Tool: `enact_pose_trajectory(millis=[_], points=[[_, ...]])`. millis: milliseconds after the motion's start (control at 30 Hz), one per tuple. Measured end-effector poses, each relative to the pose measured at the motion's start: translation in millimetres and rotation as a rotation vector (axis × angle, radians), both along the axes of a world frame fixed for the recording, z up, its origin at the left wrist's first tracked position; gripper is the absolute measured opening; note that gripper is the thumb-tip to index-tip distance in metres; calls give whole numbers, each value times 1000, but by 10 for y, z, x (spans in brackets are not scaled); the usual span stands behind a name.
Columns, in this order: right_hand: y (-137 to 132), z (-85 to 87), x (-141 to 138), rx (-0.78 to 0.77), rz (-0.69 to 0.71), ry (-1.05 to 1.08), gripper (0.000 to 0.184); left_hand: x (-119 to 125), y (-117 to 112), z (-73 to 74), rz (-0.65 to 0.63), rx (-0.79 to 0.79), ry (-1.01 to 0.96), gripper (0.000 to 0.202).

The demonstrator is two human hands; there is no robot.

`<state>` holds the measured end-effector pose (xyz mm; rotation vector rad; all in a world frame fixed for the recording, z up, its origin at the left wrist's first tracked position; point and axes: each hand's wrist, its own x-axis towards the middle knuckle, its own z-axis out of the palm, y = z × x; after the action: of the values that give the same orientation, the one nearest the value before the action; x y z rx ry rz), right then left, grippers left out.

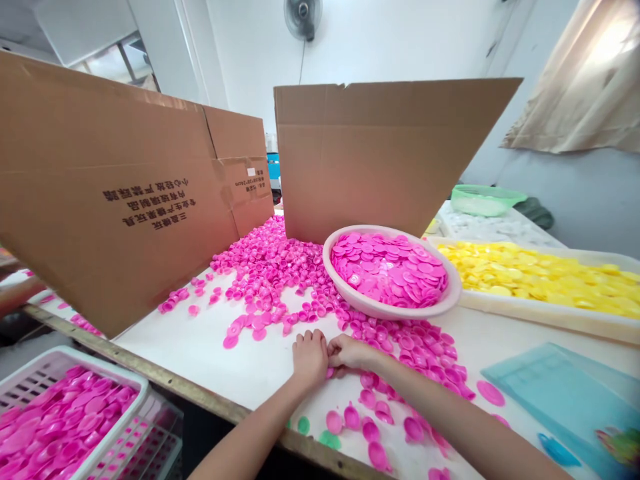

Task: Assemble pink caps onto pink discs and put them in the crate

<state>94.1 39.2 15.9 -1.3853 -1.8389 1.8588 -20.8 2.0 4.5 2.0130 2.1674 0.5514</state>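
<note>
We're in a small plastic-parts workshop

Around us, bulk work fills the room: pink plastic caps (270, 267) spill across a white-topped workbench (200, 360), more fill a round basin (390, 310), yellow caps sit in a shallow white tray (550, 315), and a slotted crate (65, 363) holds others, with cardboard sheets (375, 153) upright and a wall fan (303, 17) above

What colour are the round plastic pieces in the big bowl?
The plastic discs in the pale pink basin are bright pink, and they show best in the head view.
</note>
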Motion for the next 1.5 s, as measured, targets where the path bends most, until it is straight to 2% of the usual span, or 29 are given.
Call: enact_pose_trajectory(millis=[100,233,467,567,667,733,833,900,967,1067,1167,1233,1267,1300,1367,1433,1500], points=[[102,31,37,-62,100,3,8,19,-1,-30,-1,-35,0,35],[159,4,14,-68,154,-55,8,-29,5,-71,-41,-21,-44,34],[102,-87,9,9,42,1,16,-37,8,-50,-85,9,-51,33],[129,-78,-3,30,26,-37,17,-24,18,-30,-57,14,-22,34],[144,-54,-6,119,4,-71,15,6,16,-10,-48,5,3,33],[112,-44,-10,172,-11,-70,14,35,0,11,-87,-9,22,29],[-10,-31,-63,165,-46,-37,10,8,-55,69,-151,8,24,25],[-125,2,-133,140,-46,30,5,-163,-130,130,-128,32,-2,28],[-243,74,-199,127,5,119,13,-533,-262,217,-11,51,-26,33],[-365,211,-218,165,118,158,23,-1450,-623,399,337,81,3,34],[-386,254,-145,214,152,67,23,-2458,-1157,579,732,153,161,42],[-377,203,-107,242,142,-16,21,-2923,-1480,625,933,125,271,45],[-378,165,-103,265,134,-55,20,-3055,-1586,613,996,98,322,46],[-387,127,-112,293,136,-82,19,-3119,-1638,576,1025,76,362,46],[-418,70,-161,347,166,-108,19,-3064,-1566,444,958,79,400,44],[-430,54,-231,436,200,-112,19,-2833,-1300,271,742,94,343,41],[-373,70,-295,596,180,-148,19,-2520,-940,104,536,51,244,39]])
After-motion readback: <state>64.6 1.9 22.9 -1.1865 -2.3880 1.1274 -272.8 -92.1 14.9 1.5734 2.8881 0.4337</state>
